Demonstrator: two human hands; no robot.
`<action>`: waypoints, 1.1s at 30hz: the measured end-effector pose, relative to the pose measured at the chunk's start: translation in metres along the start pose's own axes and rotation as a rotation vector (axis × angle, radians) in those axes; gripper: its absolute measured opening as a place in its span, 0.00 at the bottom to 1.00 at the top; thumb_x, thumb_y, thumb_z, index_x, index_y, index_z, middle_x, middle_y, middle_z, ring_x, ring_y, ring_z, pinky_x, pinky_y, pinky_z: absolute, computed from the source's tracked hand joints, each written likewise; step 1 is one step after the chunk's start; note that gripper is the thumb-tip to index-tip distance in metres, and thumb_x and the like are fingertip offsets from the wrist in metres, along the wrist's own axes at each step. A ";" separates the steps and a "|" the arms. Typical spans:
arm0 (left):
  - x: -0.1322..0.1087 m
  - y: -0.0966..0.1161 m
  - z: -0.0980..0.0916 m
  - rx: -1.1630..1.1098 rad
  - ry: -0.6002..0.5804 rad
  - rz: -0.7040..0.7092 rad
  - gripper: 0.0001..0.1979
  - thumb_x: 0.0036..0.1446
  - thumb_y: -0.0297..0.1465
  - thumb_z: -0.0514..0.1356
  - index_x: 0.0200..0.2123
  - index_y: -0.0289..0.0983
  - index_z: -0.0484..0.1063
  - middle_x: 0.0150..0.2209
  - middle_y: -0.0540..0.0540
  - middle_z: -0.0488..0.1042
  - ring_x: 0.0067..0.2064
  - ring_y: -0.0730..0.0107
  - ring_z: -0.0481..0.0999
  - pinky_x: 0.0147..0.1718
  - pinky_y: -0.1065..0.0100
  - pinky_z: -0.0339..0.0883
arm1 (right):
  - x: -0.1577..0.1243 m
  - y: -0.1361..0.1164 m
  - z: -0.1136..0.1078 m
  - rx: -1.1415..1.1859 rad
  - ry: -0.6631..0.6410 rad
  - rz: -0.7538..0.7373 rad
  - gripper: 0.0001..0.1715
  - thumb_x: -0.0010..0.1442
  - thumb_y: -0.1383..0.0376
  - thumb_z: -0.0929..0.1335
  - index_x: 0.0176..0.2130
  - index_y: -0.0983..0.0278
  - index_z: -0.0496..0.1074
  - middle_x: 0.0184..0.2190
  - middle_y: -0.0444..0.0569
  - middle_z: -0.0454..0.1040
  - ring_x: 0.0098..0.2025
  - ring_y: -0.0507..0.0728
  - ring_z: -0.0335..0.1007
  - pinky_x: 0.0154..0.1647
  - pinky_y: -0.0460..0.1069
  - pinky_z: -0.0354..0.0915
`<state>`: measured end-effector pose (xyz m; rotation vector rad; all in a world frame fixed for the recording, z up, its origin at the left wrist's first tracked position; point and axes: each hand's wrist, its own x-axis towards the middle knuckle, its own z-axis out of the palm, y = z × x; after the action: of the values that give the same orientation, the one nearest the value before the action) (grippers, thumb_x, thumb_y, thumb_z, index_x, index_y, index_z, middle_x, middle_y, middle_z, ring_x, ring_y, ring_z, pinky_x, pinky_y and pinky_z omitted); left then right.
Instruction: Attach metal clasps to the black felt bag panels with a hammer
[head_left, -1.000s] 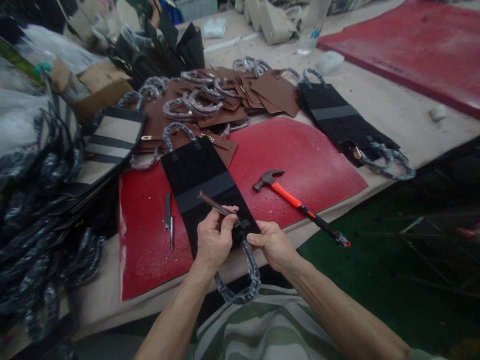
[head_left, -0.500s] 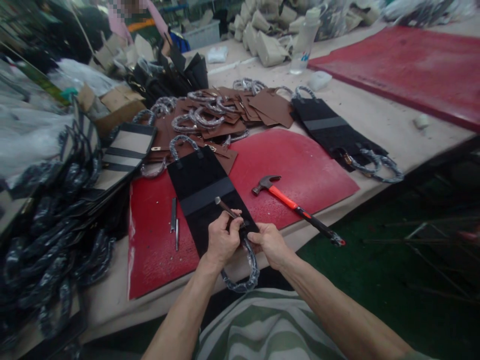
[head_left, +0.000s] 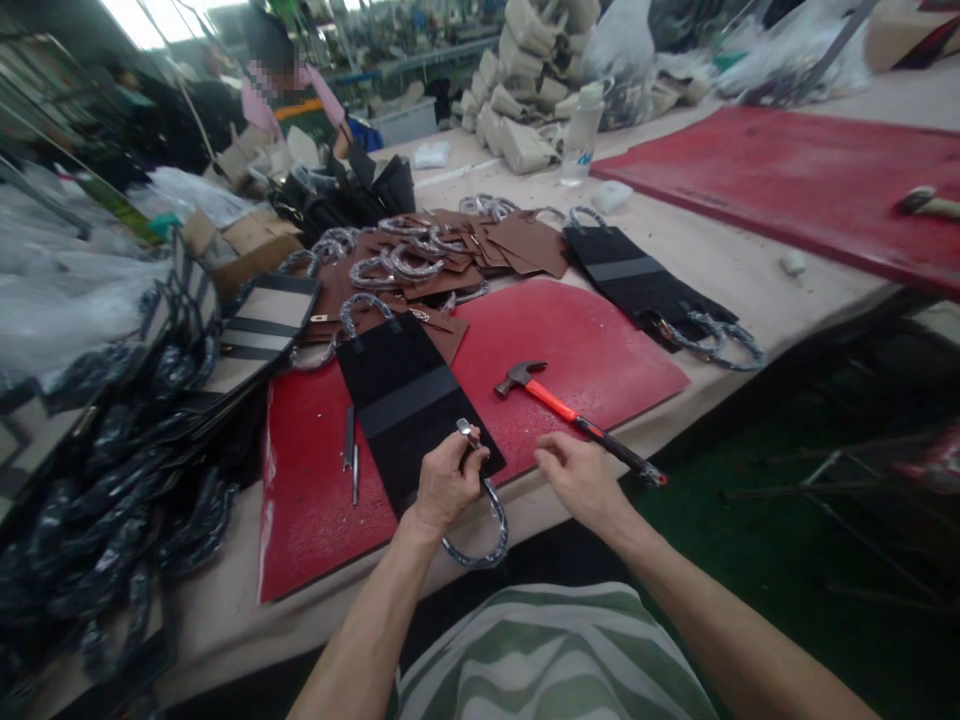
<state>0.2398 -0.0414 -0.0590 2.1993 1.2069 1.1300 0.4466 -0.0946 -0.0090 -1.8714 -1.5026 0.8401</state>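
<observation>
In the head view my left hand (head_left: pixel 452 482) is closed around a short metal punch (head_left: pixel 466 430), held over the near end of a black bag panel (head_left: pixel 409 385). The panel has a grey band across its middle. A plastic-wrapped loop handle (head_left: pixel 491 548) hangs from its near end below my left hand, and another handle (head_left: pixel 365 303) stands at the far end. My right hand (head_left: pixel 579 480) is off the panel, its fingers loosely bent and apart, with nothing seen in them. Just beyond it lies a claw hammer (head_left: pixel 555 402) with an orange and black handle.
Under the panel is a red board (head_left: pixel 570 340), with two thin metal tools (head_left: pixel 351 455) on it. Brown panels (head_left: pixel 450 250) with wrapped handles are heaped behind. A second black panel (head_left: pixel 645 275) lies right; black-wrapped pieces (head_left: pixel 150 440) crowd the left. A person (head_left: pixel 289 95) is across the table.
My right hand has let go of the panel's near end and moved right, toward the hammer. The punch in my left hand has tipped more upright. The camera view has tilted up slightly.
</observation>
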 end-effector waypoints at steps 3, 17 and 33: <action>0.002 0.002 -0.001 -0.027 -0.025 -0.036 0.07 0.61 0.30 0.59 0.42 0.39 0.72 0.43 0.43 0.80 0.44 0.64 0.81 0.46 0.65 0.74 | 0.013 0.015 -0.028 -0.319 0.246 -0.096 0.18 0.60 0.64 0.66 0.49 0.67 0.71 0.46 0.60 0.73 0.48 0.64 0.69 0.50 0.55 0.62; 0.009 0.012 -0.007 -0.108 -0.122 -0.143 0.08 0.59 0.29 0.58 0.42 0.40 0.73 0.37 0.46 0.79 0.38 0.65 0.79 0.42 0.65 0.71 | 0.030 -0.026 -0.043 0.205 -0.403 0.266 0.10 0.62 0.61 0.58 0.30 0.62 0.59 0.23 0.41 0.60 0.17 0.48 0.51 0.17 0.44 0.56; 0.007 0.013 -0.004 -0.069 -0.094 -0.137 0.05 0.59 0.29 0.58 0.39 0.40 0.74 0.36 0.46 0.79 0.37 0.66 0.79 0.40 0.67 0.71 | -0.026 -0.109 -0.126 -0.312 0.118 -0.558 0.15 0.67 0.57 0.61 0.29 0.58 0.61 0.16 0.40 0.60 0.16 0.51 0.53 0.20 0.48 0.45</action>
<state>0.2451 -0.0432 -0.0449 2.0600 1.2390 0.9880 0.4737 -0.1072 0.1567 -1.5334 -2.0236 0.2424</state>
